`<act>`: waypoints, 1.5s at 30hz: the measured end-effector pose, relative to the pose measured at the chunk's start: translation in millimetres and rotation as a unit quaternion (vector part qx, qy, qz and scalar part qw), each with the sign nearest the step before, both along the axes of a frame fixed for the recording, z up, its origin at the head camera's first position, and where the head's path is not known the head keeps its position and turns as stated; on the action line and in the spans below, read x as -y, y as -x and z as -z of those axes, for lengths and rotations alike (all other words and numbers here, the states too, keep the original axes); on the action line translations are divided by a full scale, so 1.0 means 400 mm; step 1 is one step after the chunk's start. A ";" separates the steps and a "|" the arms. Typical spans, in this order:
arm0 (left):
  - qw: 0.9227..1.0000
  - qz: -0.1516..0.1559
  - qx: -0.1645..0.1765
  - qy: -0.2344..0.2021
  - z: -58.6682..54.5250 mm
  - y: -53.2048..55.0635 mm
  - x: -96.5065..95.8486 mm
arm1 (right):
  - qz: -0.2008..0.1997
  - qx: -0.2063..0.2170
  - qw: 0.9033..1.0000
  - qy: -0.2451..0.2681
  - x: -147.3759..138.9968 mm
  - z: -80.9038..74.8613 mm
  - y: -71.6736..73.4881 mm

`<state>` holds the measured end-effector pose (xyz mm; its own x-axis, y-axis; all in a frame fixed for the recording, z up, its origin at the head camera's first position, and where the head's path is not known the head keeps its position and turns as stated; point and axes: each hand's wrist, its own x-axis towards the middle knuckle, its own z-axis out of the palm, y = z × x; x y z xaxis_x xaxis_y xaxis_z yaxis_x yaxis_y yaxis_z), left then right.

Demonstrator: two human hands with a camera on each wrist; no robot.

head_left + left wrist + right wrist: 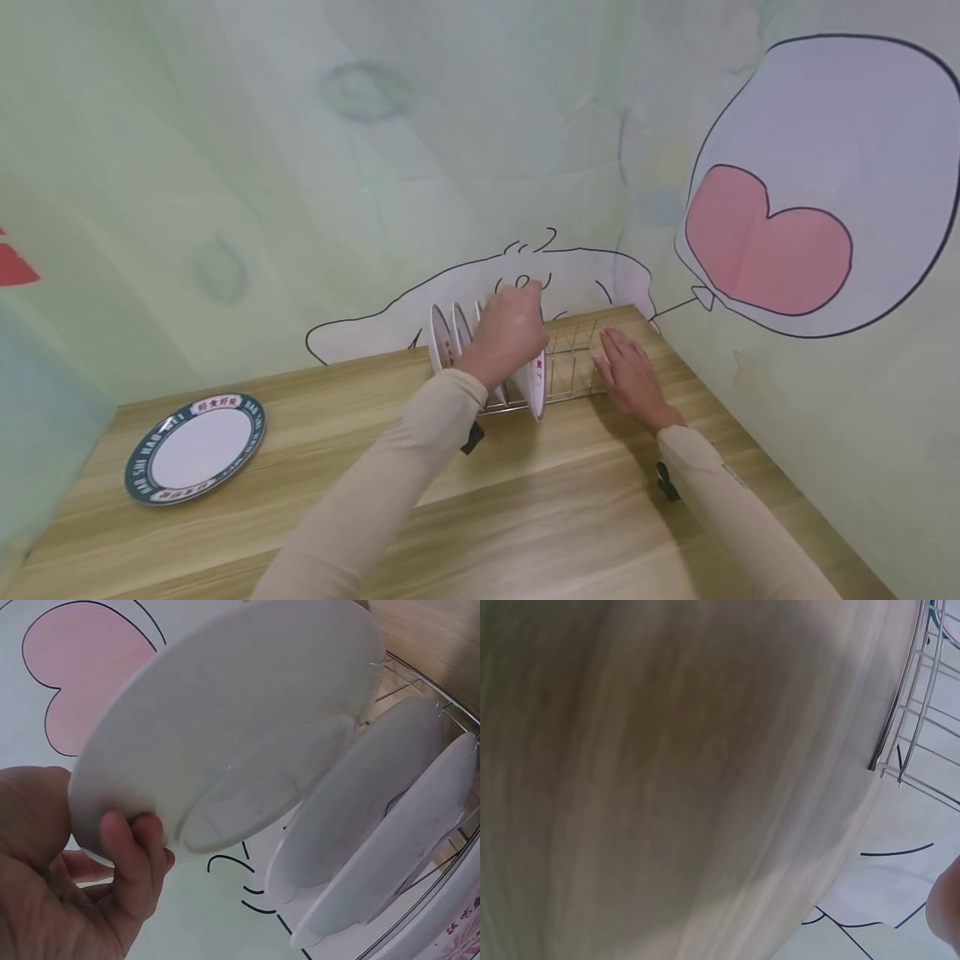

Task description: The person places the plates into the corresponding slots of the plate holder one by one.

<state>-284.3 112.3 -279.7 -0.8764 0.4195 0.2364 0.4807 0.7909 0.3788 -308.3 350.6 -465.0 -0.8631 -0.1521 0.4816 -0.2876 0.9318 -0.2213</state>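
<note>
My left hand (pixel 510 333) pinches the rim of a white plate (pixel 225 712), thumb on one side and curled fingers on the other. In the head view that plate (pixel 537 387) stands on edge in a wire dish rack (pixel 573 375), its upper part hidden by the hand. More plates (pixel 367 795) stand upright beside it, towards the rack's left end. Beside the rack's right end is my right hand (pixel 630 375), fingers straight and holding nothing; whether it touches the wires I cannot tell. Only a fingertip (pixel 946 904) shows in the right wrist view.
A plate with a dark teal patterned rim (pixel 255 429) lies flat on the left of the wooden table (pixel 360 433). Behind the rack hangs a pale wall cloth (pixel 450 167) with cartoon drawings; another side closes in on the right.
</note>
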 end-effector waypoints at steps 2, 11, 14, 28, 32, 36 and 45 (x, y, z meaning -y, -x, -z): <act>1.000 -0.001 -0.012 0.006 0.009 0.010 -0.007 | -0.001 -0.001 1.000 0.000 -0.001 -0.002 0.000; 0.999 -0.019 -0.018 0.023 0.042 0.047 -0.034 | -0.002 0.000 1.000 -0.008 -0.001 -0.009 -0.002; 0.999 -0.024 -0.022 0.024 0.055 0.058 -0.045 | -0.001 0.002 1.000 -0.009 -0.002 -0.009 -0.002; 0.997 -0.042 -0.037 0.054 0.116 0.101 -0.088 | -0.002 -0.005 1.000 -0.008 0.001 -0.005 -0.003; 0.994 -0.048 -0.066 0.077 0.122 0.108 -0.094 | -0.001 -0.002 1.000 0.002 0.004 -0.008 -0.007; 0.989 -0.067 -0.079 0.109 0.125 0.106 -0.095 | 0.003 0.007 1.000 0.001 0.005 -0.005 -0.009; 0.981 -0.083 -0.073 0.157 0.124 0.104 -0.104 | 0.002 0.005 1.000 0.005 0.003 0.001 -0.007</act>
